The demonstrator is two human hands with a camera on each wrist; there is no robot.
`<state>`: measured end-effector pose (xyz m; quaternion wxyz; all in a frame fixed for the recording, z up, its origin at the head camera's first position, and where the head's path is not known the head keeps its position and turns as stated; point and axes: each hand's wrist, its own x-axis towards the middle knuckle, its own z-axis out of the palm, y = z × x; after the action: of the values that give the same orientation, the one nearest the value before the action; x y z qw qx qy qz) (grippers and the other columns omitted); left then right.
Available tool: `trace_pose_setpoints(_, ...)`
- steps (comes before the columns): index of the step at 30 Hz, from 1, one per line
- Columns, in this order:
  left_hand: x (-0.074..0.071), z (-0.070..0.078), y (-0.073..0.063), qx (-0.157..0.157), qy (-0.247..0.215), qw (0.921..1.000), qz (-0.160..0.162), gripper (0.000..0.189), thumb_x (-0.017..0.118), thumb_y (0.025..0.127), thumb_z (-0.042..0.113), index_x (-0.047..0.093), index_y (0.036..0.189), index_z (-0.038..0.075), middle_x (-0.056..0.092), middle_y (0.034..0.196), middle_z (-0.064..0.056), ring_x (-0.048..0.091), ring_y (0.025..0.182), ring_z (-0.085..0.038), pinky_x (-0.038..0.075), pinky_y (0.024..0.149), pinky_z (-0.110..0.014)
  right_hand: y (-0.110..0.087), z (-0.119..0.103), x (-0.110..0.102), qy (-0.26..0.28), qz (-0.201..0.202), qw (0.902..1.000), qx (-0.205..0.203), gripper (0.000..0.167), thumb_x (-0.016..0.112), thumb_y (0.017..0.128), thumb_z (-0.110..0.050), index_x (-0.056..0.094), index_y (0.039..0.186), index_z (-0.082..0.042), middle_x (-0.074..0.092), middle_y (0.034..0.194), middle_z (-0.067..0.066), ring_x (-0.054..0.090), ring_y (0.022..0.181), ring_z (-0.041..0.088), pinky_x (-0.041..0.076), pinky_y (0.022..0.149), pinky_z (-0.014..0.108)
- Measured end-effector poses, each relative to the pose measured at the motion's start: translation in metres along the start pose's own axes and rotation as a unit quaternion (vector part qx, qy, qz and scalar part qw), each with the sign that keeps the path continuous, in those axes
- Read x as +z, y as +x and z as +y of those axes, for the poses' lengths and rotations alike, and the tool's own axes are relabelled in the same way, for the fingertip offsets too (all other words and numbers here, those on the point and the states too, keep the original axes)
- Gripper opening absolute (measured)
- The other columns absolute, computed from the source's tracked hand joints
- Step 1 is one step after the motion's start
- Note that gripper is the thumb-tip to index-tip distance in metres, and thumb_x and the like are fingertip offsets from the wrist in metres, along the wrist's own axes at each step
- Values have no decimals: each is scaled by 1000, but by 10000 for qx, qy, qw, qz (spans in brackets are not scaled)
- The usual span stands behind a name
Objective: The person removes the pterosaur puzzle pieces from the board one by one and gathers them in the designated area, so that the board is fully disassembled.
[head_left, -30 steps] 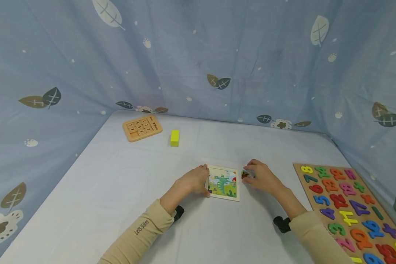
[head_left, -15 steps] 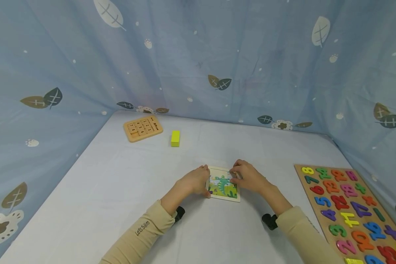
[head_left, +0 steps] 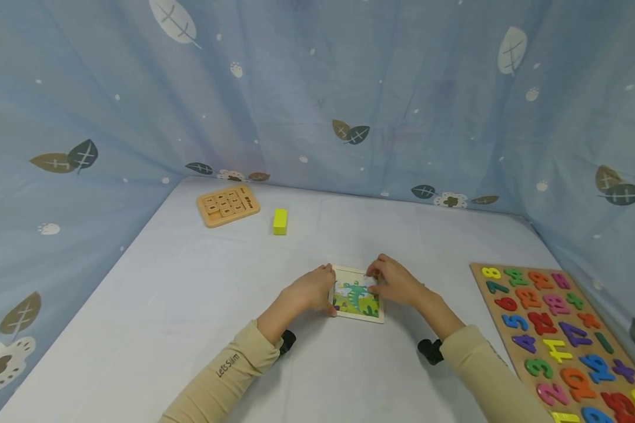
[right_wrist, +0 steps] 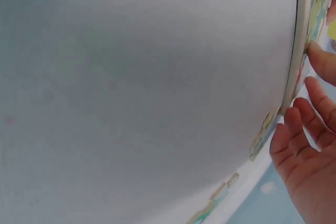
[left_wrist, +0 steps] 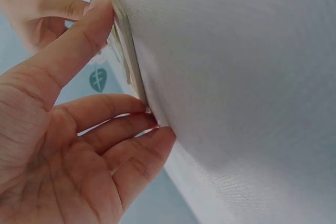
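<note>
On the worktop (head_left: 217, 294), my left fingers (left_wrist: 97, 107) are gripping the puzzle board (head_left: 361, 319) while my right fingers (right_wrist: 319, 98) are pinching a piece (head_left: 369, 281), probably needing soft nudges.

Your white table (head_left: 190, 288) carries: number slider (head_left: 228, 205) back left, yellow block (head_left: 280, 221) beside it, dinosaur puzzle (head_left: 356, 295) mid-table, number board (head_left: 557, 320) on the right.

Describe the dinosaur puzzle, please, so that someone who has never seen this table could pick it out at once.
On the white table, look between the left hand and the right hand. There lies the dinosaur puzzle, a squarish board with a pale frame. Unlike the wooden number slider and the large board of coloured numbers, it shows a green dinosaur.
</note>
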<state>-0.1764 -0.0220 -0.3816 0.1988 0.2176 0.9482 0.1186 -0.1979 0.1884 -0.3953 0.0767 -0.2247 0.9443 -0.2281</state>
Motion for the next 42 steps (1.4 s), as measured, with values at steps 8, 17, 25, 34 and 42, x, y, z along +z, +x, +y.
trace_pose_setpoints(8,-1,1,-2,52,22,10000,10,91,82,76,31,36,143,-9,31,154,-22,30,144,-31,30,118,-39,0,-2,2,76,135,9999,-55,30,77,78,-9,64,102,3,56,86,5,50,77,14,46,68,26)
trace_pose_setpoints(17,-2,3,-2,-10,0,10000,-8,92,82,76,31,35,144,-9,30,154,-21,29,145,-31,28,119,-38,0,-6,4,-33,461,9987,194,32,81,75,-13,69,100,3,59,82,5,51,73,14,47,64,24)
trace_pose_setpoints(25,-2,3,-3,-40,-43,10000,-14,91,82,77,30,35,144,-8,29,155,-21,28,145,-30,27,119,-38,-8,-6,-3,-260,645,9973,220,33,80,77,-15,71,103,2,59,84,5,50,73,14,44,60,22)
trace_pose_setpoints(34,-1,2,-3,-1,-68,10000,51,92,82,76,29,35,144,-9,30,154,-22,29,145,-31,29,118,-38,-21,13,-22,-462,899,9948,143,30,78,77,-12,71,101,5,59,82,6,51,73,17,44,59,23)
trace_pose_setpoints(42,1,0,-2,75,-133,9998,88,92,83,75,29,35,144,-9,30,154,-22,28,145,-32,29,118,-39,-40,37,-31,-529,787,9947,393,31,77,79,-13,71,102,7,62,85,8,52,73,16,44,57,21)
